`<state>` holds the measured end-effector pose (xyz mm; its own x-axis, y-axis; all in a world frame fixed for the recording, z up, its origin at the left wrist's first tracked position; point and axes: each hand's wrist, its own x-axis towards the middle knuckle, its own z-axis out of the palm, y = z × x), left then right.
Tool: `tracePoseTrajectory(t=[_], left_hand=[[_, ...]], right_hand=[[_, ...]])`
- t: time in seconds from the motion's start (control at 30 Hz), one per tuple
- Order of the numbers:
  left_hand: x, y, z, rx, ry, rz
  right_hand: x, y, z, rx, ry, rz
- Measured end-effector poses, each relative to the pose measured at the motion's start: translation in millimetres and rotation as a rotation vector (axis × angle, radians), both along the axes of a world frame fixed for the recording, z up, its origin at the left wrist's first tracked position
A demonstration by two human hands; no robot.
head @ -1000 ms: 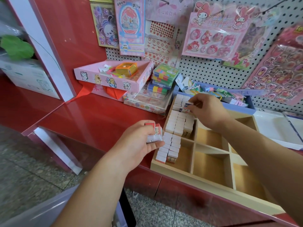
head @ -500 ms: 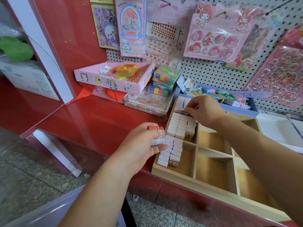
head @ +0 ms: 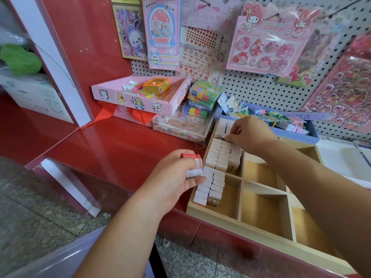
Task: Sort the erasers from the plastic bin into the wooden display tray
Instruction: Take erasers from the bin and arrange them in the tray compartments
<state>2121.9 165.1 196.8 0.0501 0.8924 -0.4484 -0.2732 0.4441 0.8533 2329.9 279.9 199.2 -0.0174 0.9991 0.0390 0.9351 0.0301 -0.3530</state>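
Right fingers [head: 232, 138] pinching eraser [head: 221, 135], in wooden tray [head: 230, 224]

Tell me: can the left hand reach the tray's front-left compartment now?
Probably yes. The left hand, gripping a few erasers, hovers right beside that compartment, open on top with bare floor beside its eraser rows. The right hand works at the wooden tray's far end, out of the way.

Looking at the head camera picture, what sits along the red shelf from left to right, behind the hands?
White cardboard box → pink cartoon box → stack of colourful packs → blue bin → white tray.
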Motion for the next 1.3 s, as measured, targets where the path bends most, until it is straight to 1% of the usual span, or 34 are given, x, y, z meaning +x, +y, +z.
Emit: tracePoseTrajectory(t=[0.13, 0.33, 0.43, 0.5, 0.63, 0.8, 0.87, 0.93, 1.13, 1.3], left_hand=[[-1.5, 0.4, -0.6, 0.005, -0.007, -0.001], [-4.1, 1.7, -0.6, 0.0, -0.017, 0.011], [-5.8, 2.4, -0.1, -0.001, -0.017, 0.009], [-6.4, 2.4, -0.1, -0.001, -0.018, 0.006], [-5.0, 2.2, 0.3, -0.004, -0.009, 0.003], [-2.0, 1.7, 2.9, -0.004, -0.008, -0.005], [-1.2, 1.9, 2.6, 0.0, -0.005, -0.003], [-0.2, 2.1, 2.3, 0.003, 0.004, -0.001], [1.4, 4.0, 1.7, 0.002, 0.01, 0.003], [1.7, 4.7, 1.7, -0.006, 0.018, 0.001]], right_hand=[[-4.0, 1.1, -1.8, -0.031, 0.094, -0.075], [-6.3, 0.8, -0.7, -0.089, 0.144, -0.161], [-6.9, -0.8, 0.1, -0.11, 0.287, -0.238], [-8.3, 0.1, 0.3, -0.127, 0.346, -0.283], [-7.3, 4.3, -2.2, -0.148, 0.47, -0.31], [-5.3, 6.4, -4.3, -0.161, 0.514, -0.333], [-5.8, 6.3, -3.5, -0.16, 0.5, -0.328], [-5.9, 4.7, -2.3, -0.152, 0.436, -0.308], [-11.2, -7.4, -0.3, -0.018, 0.079, -0.127], [-17.1, -5.7, -2.3, -0.033, 0.003, -0.106]])
